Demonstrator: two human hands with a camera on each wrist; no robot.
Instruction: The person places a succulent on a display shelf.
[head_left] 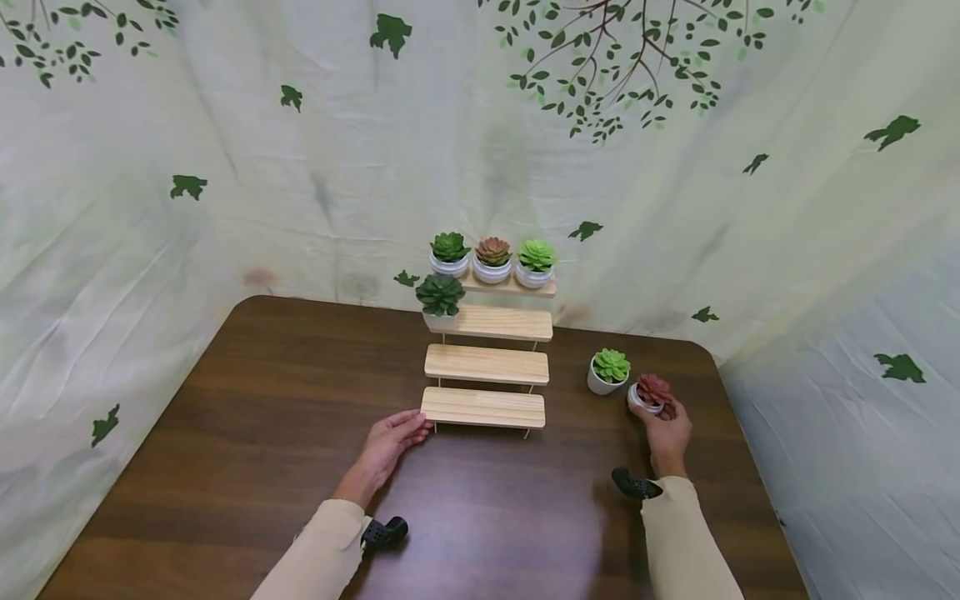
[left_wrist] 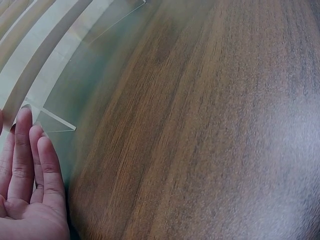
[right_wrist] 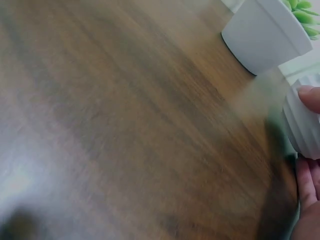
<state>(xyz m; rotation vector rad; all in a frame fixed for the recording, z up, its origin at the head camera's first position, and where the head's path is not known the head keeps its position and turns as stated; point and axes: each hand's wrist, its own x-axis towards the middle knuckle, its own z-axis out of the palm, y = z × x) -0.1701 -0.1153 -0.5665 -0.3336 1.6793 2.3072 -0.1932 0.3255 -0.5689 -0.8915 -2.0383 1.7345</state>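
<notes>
In the head view my right hand (head_left: 667,433) grips a small white pot holding a red succulent (head_left: 652,388). The right wrist view shows the ribbed side of this pot (right_wrist: 304,120), thumb on one side and fingers on the other. My left hand (head_left: 386,450) touches the left end of the lowest step of a tiered wooden display stand (head_left: 483,407), its fingers nearly straight. Beside those fingers (left_wrist: 47,170), the left wrist view shows a clear support of the stand. A bright green succulent in a white pot (head_left: 607,375) stands just left of the red one.
On the stand's top step sit a dark green succulent (head_left: 449,250), a reddish-brown one (head_left: 492,254) and a light green one (head_left: 536,258). Another dark green succulent (head_left: 440,298) occupies the second step's left end. Behind the brown table (head_left: 300,400) hangs a leaf-print cloth (head_left: 450,125).
</notes>
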